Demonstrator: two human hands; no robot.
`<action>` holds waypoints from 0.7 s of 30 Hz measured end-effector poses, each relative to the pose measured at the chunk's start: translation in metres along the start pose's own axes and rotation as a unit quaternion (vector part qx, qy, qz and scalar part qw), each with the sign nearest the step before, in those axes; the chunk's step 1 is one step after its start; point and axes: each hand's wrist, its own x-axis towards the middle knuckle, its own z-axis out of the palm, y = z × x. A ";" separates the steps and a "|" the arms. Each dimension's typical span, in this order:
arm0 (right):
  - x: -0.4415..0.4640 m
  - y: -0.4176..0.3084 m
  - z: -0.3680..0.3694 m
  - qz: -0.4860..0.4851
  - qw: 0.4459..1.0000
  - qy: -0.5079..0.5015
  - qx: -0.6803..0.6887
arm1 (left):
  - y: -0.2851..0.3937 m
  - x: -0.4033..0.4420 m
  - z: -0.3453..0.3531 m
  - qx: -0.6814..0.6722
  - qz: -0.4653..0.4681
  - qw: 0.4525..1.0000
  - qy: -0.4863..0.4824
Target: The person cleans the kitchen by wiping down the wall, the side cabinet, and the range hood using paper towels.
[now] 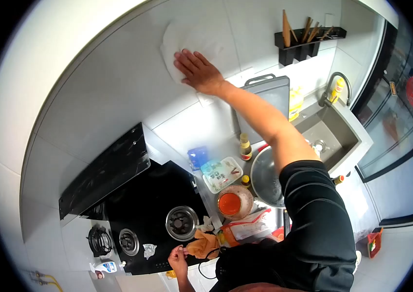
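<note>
My right hand (199, 72) lies flat against a thin white sheet or cloth (174, 41) on the tiled wall, fingers stretched out over it. Low in the view, beside the stove's front edge, my left hand (179, 258) has its fingers closed at the edge of an orange cloth (202, 245). That cloth rests near the round burner (182, 223) of the black stove (153, 194). A crumpled white piece (149, 250) sits on the stove top, left of my left hand.
A large metal bowl (264, 175), sauce bottle (245, 147), white tray (222, 174) and orange-red bowl (229, 203) crowd the counter. Behind my right arm are a grey board (269, 95) and the sink (332, 130). A black utensil rack (308, 43) hangs above. A spray bottle (105, 267) stands lower left.
</note>
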 end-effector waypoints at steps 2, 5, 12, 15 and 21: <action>-0.003 0.030 -0.011 -0.119 0.991 -0.005 -0.056 | 0.011 0.013 -0.011 0.001 0.006 1.000 0.001; -0.011 0.097 -0.035 0.166 0.981 0.090 0.040 | -0.011 -0.030 0.000 -0.031 -0.012 0.999 0.007; 0.124 -0.002 0.013 0.242 0.914 0.326 0.000 | -0.029 -0.064 -0.022 -0.064 -0.038 0.992 0.105; 0.162 -0.111 -0.033 0.147 0.980 0.011 0.134 | -0.019 -0.054 -0.024 -0.064 -0.030 0.993 0.099; 0.143 -0.137 0.000 -0.197 0.974 0.116 -0.016 | -0.010 -0.030 -0.017 -0.049 0.006 0.998 0.029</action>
